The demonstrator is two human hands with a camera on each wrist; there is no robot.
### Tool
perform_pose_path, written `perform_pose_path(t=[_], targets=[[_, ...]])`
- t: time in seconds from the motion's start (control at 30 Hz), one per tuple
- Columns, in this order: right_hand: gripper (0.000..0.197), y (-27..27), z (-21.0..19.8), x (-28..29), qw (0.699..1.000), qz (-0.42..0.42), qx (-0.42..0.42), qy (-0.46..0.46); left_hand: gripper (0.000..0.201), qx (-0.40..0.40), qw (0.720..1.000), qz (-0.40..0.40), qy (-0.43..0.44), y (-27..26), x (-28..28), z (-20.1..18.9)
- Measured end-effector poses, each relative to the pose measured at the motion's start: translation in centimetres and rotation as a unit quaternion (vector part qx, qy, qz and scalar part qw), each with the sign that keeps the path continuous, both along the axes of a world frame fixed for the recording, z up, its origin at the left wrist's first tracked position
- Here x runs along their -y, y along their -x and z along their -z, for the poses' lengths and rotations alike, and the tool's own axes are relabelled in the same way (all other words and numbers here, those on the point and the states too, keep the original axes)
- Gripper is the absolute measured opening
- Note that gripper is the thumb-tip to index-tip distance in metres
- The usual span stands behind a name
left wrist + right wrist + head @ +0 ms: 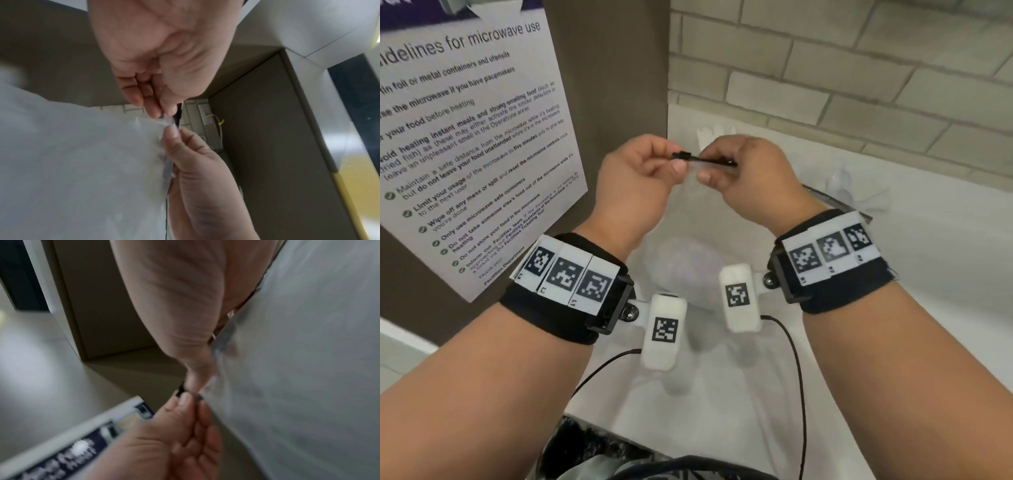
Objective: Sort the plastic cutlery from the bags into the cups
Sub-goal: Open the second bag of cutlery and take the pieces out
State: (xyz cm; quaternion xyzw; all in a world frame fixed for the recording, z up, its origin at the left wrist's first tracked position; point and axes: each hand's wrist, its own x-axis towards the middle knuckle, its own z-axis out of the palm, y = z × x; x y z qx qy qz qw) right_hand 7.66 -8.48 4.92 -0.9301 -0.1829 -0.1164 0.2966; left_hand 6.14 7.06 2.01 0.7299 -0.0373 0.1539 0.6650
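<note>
Bag [688, 267] of clear plastic hangs above the white counter [893, 308], held up at its black zip strip [705, 160] by both hands. Head view: left hand [635, 185] pinches the strip's left end, right hand [748, 174] pinches the right part, fingers curled on both. Bag contents too blurred to tell. White cutlery [714, 135] lies farther back on the counter by the tiled wall [825, 68]. Microwave poster [472, 137] at left. Left wrist view: left hand [164, 61] thumb and fingers narrow on the bag [82, 162] top edge, right hand [195, 170] pinching just below. Right wrist view: right hand [174, 313] and left hand [174, 443] meet at the bag [298, 369] edge, blurred.
</note>
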Motion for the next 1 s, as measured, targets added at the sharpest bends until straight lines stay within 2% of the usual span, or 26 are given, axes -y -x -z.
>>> perform_pose_path(t=[0.1,0.23,0.33,0.47,0.57,0.63,0.7,0.77,0.8,0.87,0.9,0.97,1.0], targets=[[0.024,1.0,-1.9,-0.4,0.997,-0.012,0.046,-0.059,0.013,0.034,0.999,0.011,-0.009,0.2,0.5,-1.4],[0.024,1.6,-2.3,-0.9,0.995,0.022,0.098,-0.022,0.008,0.04,0.999,0.011,-0.015,0.5,0.9,-2.5],[0.013,1.9,-2.7,0.2,0.993,0.065,0.094,0.012,0.017,0.037,0.999,-0.034,-0.006,-0.3,0.6,-2.8],[0.009,3.4,-3.0,4.2,0.978,0.152,0.003,0.14,0.023,0.047,0.989,-0.14,0.0,-2.0,-1.1,-2.5],[0.01,5.0,-3.2,7.1,0.938,0.206,-0.136,0.242,0.023,0.039,0.982,-0.186,-0.01,-2.8,-2.0,-2.0],[0.012,5.9,-3.8,8.1,0.914,0.2,-0.221,0.275,0.022,0.041,0.98,-0.197,-0.006,-3.1,-2.0,-1.6],[0.016,6.5,-4.6,8.4,0.909,0.172,-0.258,0.279,0.022,0.058,0.979,-0.197,0.003,-3.0,-1.6,-1.4],[0.029,6.3,-4.9,7.9,0.941,0.131,-0.215,0.226,0.023,0.072,0.981,-0.178,0.027,-2.8,-1.1,-1.6],[0.031,5.9,-4.8,7.4,0.962,0.113,-0.175,0.175,0.023,0.078,0.982,-0.167,0.035,-2.7,-0.8,-1.7],[0.028,4.5,-4.0,6.0,0.981,0.084,-0.14,0.106,0.013,0.096,0.981,-0.164,0.029,-2.2,-0.4,-1.8],[0.027,3.7,-3.3,5.3,0.983,0.076,-0.147,0.079,0.01,0.103,0.978,-0.183,0.002,-1.9,-0.3,-1.8],[0.026,2.7,-1.7,4.4,0.98,0.095,-0.172,-0.004,0.025,0.107,0.96,-0.238,-0.102,-0.9,0.1,-1.8],[0.025,2.4,-1.1,4.0,0.978,0.109,-0.173,-0.048,0.028,0.085,0.957,-0.234,-0.146,-0.2,0.5,-1.8]])
